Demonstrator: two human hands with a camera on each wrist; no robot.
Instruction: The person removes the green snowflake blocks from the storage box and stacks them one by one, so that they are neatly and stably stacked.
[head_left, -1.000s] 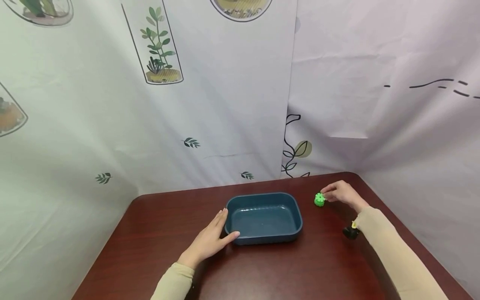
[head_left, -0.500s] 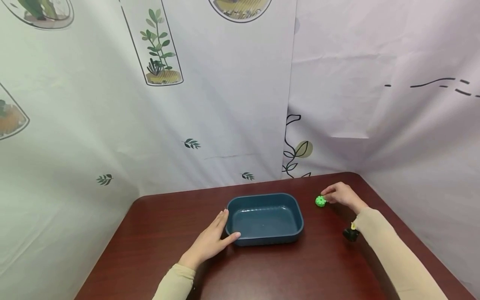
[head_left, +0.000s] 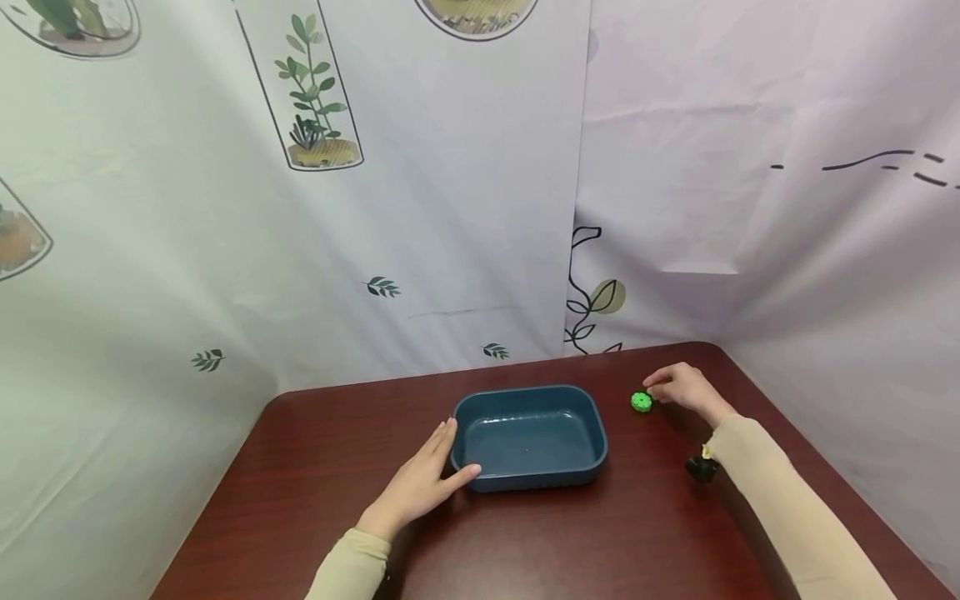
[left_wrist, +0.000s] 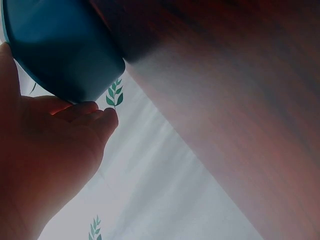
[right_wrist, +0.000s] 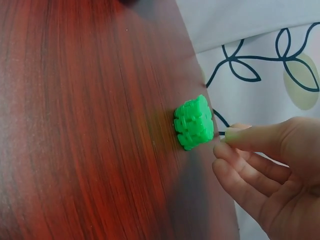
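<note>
A dark blue rectangular basin (head_left: 528, 482) stands on the table. My left hand (head_left: 420, 482) rests against its left end, fingers straight along the side and thumb at the near rim. In the left wrist view, the fingertips touch the basin's wall (left_wrist: 65, 50). To the right of the basin is a small stack of bright green notched plastic discs (head_left: 641, 402), whose layers show in the right wrist view. My right hand (head_left: 682, 389) is just beyond the top of this stack, with thumb and fingertips loosely bent close together. No piece is visible between them.
The reddish-brown wooden table (head_left: 525, 542) ends at a hanging white cloth (head_left: 465, 208) printed with plants. A small black device (head_left: 701, 468) sits under the right sleeve cuff (head_left: 738, 437).
The light green notched disc seen on top near my right fingertips has gone down, and the stack now looks flatter. The right fingertips have come slightly away. My left hand and the basin stay put.
</note>
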